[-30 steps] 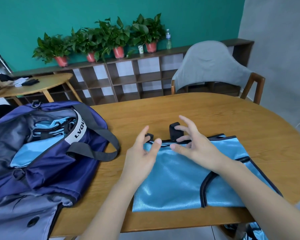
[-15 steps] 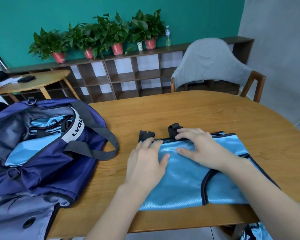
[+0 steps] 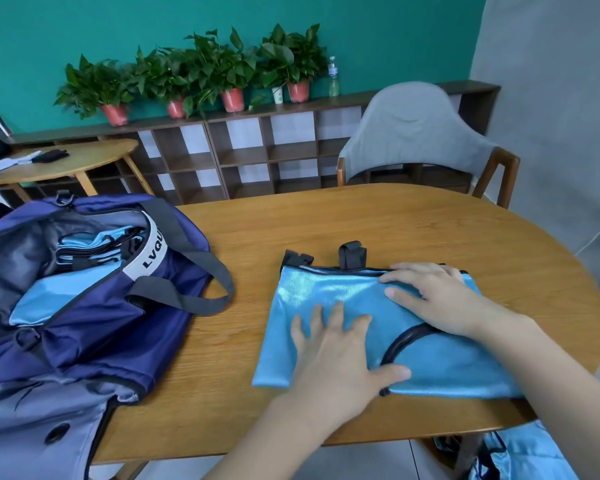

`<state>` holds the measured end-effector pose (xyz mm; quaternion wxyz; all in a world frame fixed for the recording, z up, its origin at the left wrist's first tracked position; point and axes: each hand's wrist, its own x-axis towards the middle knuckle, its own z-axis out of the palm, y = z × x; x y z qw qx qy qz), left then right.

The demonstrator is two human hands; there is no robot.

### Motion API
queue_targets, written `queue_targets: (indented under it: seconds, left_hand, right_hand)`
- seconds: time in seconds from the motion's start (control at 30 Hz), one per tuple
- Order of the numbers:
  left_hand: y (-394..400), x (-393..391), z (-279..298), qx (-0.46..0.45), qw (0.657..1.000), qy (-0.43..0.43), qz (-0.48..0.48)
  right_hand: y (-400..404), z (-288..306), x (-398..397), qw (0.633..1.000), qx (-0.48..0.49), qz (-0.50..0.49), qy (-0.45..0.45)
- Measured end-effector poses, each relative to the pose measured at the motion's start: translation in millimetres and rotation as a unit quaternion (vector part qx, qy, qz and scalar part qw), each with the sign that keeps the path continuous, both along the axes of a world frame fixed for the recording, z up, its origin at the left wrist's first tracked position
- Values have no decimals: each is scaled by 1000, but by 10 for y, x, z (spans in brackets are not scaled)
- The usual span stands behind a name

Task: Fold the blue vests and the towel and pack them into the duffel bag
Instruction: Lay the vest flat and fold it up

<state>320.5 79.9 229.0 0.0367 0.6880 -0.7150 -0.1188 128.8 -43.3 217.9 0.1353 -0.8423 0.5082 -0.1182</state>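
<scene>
At the far left the navy duffel bag lies on the table with its mouth gaping toward the person, which seems deliberate: an open top within arm's reach lets each folded piece go straight in. Folded blue vests already sit inside it, stacked with their black trim showing, so part of the packing looks done. The bag's grey strap flops out over the wood, clear of the opening. To the right, near the table's front edge, a blue vest lies flat in a roughly rectangular fold, its black straps poking out at the far edge. The left hand lies palm down on the near left part of the vest, fingers spread and straight, gripping nothing; it is slightly blurred. The right hand rests flat farther back and to the right, fingers extended along the top edge, likewise holding nothing. Both hands are apart and pressing, most likely to smooth the slippery fabric and keep the fold from springing open before the next fold or the lift. More blue fabric hangs below the table at lower right, probably waiting its turn. No towel is visible.
</scene>
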Motion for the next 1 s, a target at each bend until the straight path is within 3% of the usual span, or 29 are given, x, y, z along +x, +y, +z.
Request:
queue_targets:
  seconds: [0.2,0.3,0.47,0.57,0.73,1.0]
  left_hand:
    - [-353,565,54,-139,978,-85,133]
    - [-417,733,-5,-180,970,-38,161]
    - [-329,709,-135,-227,959,170,4]
    - [-176,639,-181,-192,951,226,-83]
    - [109,597,-302,-172,952,216,-134]
    - [626,522,-381,-172,960,151,-163]
  right_hand:
    - [36,57,-206,997,-34,-70,24]
    - [154,85,-277,998,-38,-44,-24]
    - [369,52,-386,996,-53,2,-66]
    - [542,37,-416,994,-75,45,-70]
    - [912,-43,-456,987,-73,104,-94]
    - [1399,-106,-564,987,-26,94,-126]
